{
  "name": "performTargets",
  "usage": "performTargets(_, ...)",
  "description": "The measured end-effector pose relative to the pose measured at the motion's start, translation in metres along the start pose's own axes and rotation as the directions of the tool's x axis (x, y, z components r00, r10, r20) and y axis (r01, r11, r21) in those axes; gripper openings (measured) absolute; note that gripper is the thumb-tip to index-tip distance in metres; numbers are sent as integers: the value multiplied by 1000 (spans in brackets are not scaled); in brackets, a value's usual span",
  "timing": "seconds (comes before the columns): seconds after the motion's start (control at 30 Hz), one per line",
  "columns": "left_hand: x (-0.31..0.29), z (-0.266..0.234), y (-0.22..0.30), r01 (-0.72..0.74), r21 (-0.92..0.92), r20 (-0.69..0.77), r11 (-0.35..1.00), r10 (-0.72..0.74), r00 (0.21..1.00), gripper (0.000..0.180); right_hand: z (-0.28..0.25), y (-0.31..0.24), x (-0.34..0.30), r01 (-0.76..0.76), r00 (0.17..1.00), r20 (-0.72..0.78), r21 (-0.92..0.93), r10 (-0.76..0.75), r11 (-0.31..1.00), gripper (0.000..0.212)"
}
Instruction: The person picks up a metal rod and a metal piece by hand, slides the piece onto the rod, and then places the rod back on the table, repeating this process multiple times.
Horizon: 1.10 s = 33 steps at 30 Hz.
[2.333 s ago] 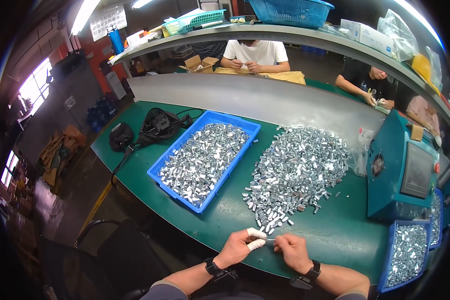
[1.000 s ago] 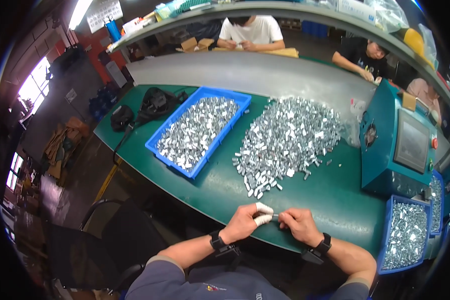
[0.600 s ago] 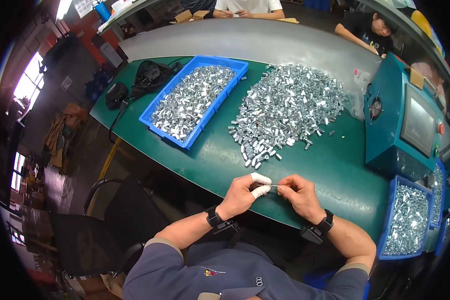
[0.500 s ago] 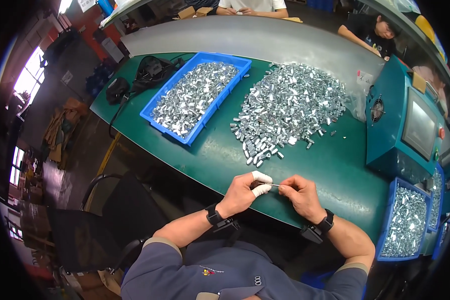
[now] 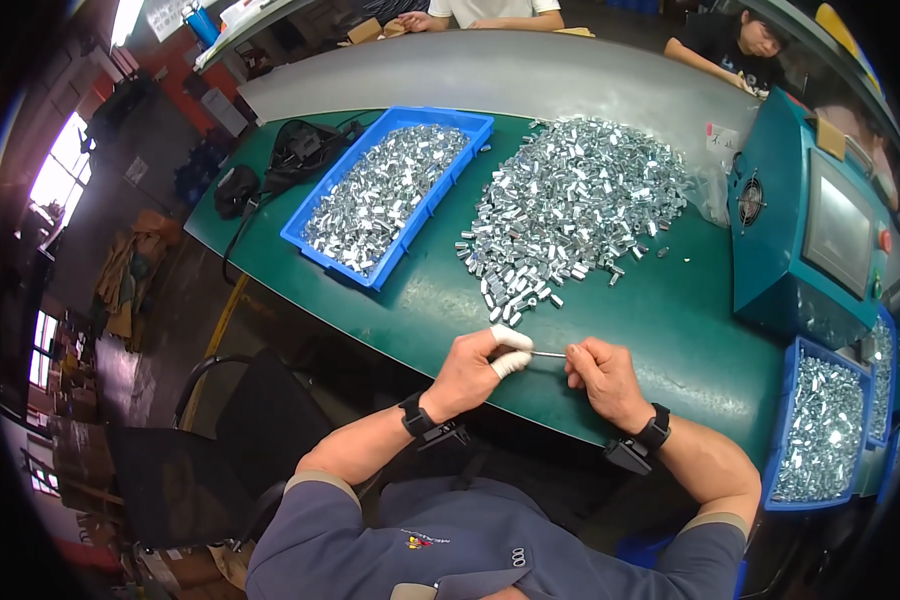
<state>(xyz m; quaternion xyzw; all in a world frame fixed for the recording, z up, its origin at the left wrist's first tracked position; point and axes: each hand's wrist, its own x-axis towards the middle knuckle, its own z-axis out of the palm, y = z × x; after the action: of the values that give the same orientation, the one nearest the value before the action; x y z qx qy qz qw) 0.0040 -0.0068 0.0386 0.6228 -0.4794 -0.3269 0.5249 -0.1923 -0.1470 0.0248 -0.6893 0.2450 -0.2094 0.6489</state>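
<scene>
Near the table's front edge my right hand is closed on a thin metal rod, which stretches leftward to the fingertips of my left hand. White covers wrap the thumb and forefinger of that left hand, and they pinch together at the rod's end. Whatever sits between them is hidden by the fingers. Just beyond my hands a large heap of small silvery metal cylinders spreads over the green table, its nearest pieces close to my left fingertips.
A blue tray full of similar pieces stands at the left, beside a black bag. At the right is a teal machine with a screen, and a filled blue bin below it. Two people work beyond a grey divider.
My hands have moved slightly apart and a little farther from my body, and more of the rod shows between them. The whole view has shifted slightly.
</scene>
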Motion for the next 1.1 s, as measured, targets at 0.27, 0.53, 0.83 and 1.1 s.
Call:
performTargets(0.27, 65, -134, -6, -82, 349, -396, 934, 226, 890, 15, -3, 1, -5, -19, 1000, -5, 34, 19, 999, 31)
performTargets(0.53, 123, -185, -23, -172, 877, -89, 448, 504, 859, 37, -3, 0, 1, -43, 999, 14, 50, 42, 998, 29)
performTargets(0.83, 116, -121, -21, -257, 795, 163, 550, 215, 963, 36, -4, 0, 1, -36, 999, 35, 14, 35, 999, 29)
performTargets(1.1, 64, -108, -16, -128, 624, -53, 771, 206, 977, 35, -2, 1, -1, -24, 1000, 1, 39, 24, 999, 29)
